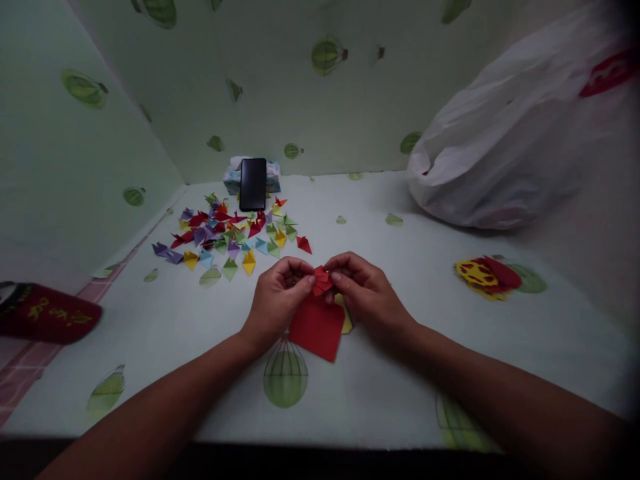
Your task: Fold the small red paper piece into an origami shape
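A small folded piece of red origami paper (323,281) is held up between my two hands. My left hand (283,293) pinches its left side between thumb and fingers. On its right side, my right hand (367,293) pinches it the same way. Below them, flat on the table, lies a red square sheet (317,330), its upper part hidden by my hands. A yellow sheet (346,317) peeks out at its right edge. Farther back on the left spreads a pile of folded paper cranes (230,233) in many colours.
A black phone (253,185) leans on a tissue box (273,177) behind the cranes. At the left edge a red can (50,313) lies on its side. A white plastic bag (490,147) stands at the back right, with red and yellow cut-outs (485,277) in front of it.
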